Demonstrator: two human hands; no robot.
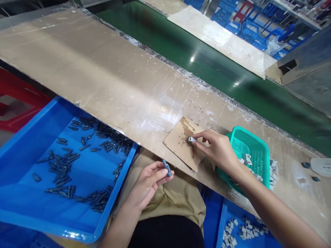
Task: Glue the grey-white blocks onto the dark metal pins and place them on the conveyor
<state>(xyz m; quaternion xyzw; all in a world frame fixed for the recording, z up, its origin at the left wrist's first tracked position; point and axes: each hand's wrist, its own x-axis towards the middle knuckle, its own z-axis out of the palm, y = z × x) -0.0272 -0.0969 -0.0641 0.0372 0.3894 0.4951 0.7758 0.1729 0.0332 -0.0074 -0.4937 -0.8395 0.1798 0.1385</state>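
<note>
My left hand [148, 181] is below the bench edge, over my lap, and pinches a small grey-blue pin-like part [167, 167] between thumb and fingers. My right hand [217, 148] reaches across the bench and presses a small white part [191, 139] onto a stained cardboard pad [181, 144]. Its wrist lies over a teal mesh basket [254, 146] that holds a few white parts.
A big blue bin [33, 137] at my left holds several dark pins [62, 162]. Another blue bin [224, 213] at lower right holds white parts [245, 230]. Beyond the taped brown bench [90, 72] runs a green conveyor belt [207, 58]. Red crate at far left.
</note>
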